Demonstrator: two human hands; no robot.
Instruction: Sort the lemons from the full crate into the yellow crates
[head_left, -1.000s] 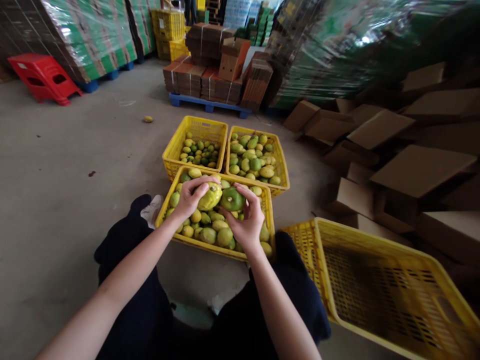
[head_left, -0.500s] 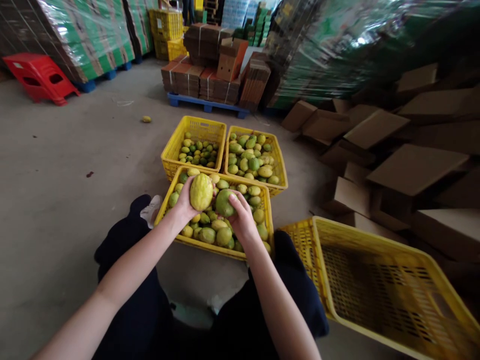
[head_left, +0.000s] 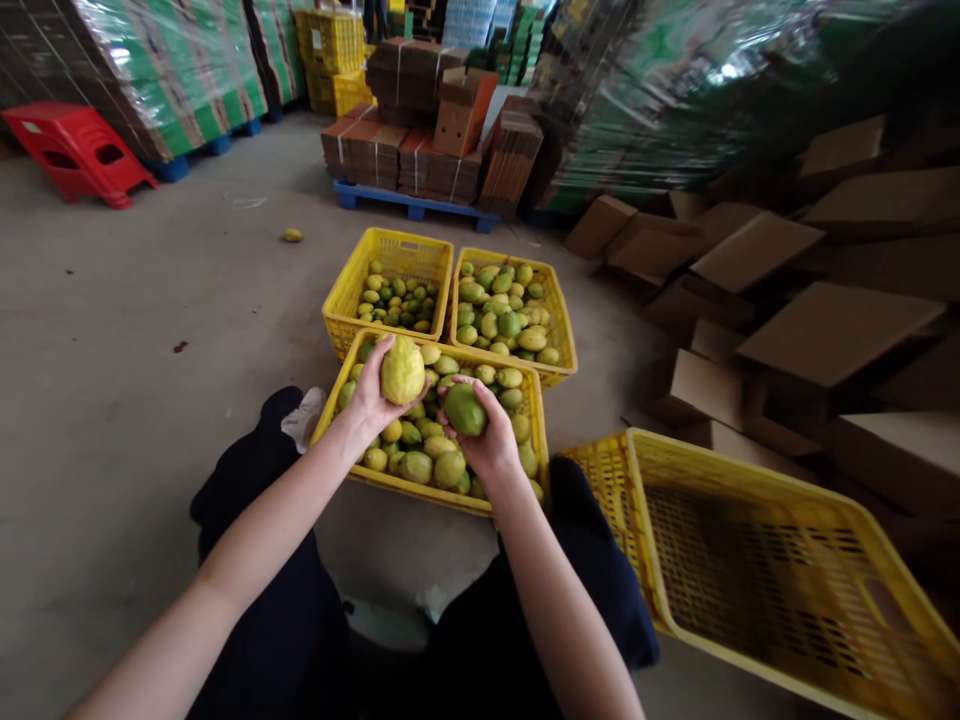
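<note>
Left hand point(head_left: 373, 398) cups a yellow fruit point(head_left: 403, 370) from below and behind, fingers curled round its lower half, thumb on the near side; fruit is lifted above the near crate point(head_left: 431, 495), clear of the pile; right hand point(head_left: 487, 440) wraps a green fruit point(head_left: 464, 409), fingers closed over its far side, palm under it, held just over the same pile; the two fruits are near each other, not touching as far as I can tell.

Handling, judged from looks: both are lemon-like, firm, rind pebbled so grip should be decent, not slippery; each fills the palm, so moderate weight, one-handed hold is enough; rind probably bruises if squeezed hard or dropped; best hold is round the belly, palm beneath, not the pointed ends; yellow one is larger, needs a wider finger spread.

Around: near crate is full of mixed yellow and green fruit, sits between the person's knees; two more yellow crates behind it, left back crate point(head_left: 352, 290) with smaller fruit, right back crate point(head_left: 559, 320) with larger; an empty crate point(head_left: 757, 480) tilted to the right; a stray fruit point(head_left: 292, 235) on the concrete floor; flat cardboard boxes point(head_left: 832, 330) heaped right; red stool point(head_left: 71, 150) far left.
</note>
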